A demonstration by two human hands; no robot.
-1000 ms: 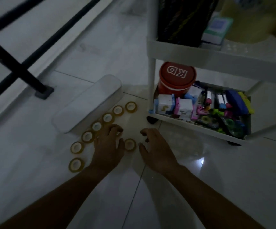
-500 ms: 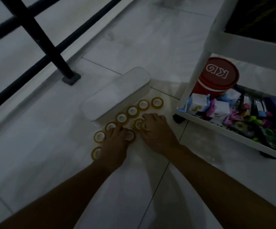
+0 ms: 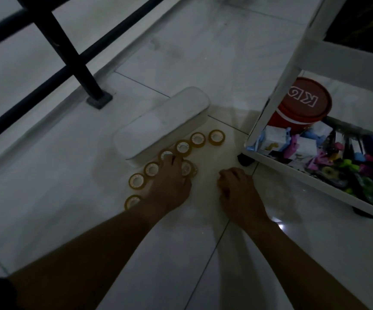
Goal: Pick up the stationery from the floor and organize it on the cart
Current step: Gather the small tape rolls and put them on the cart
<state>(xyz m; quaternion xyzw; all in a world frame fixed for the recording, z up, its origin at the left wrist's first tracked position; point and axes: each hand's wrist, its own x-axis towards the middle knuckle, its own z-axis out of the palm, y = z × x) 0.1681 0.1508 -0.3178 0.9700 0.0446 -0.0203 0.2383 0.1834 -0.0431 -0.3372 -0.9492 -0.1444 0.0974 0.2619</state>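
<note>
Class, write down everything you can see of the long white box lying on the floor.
The long white box with rounded corners looks like matt plastic, apparently closed. It lies flat and diagonal on the pale tiled floor, left of the white cart. A row of tan tape rolls runs along its near long side, some seemingly against it.

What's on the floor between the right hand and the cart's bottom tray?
Only bare tile, per the head view: right hand and the cart's bottom tray have nothing between them.
</note>
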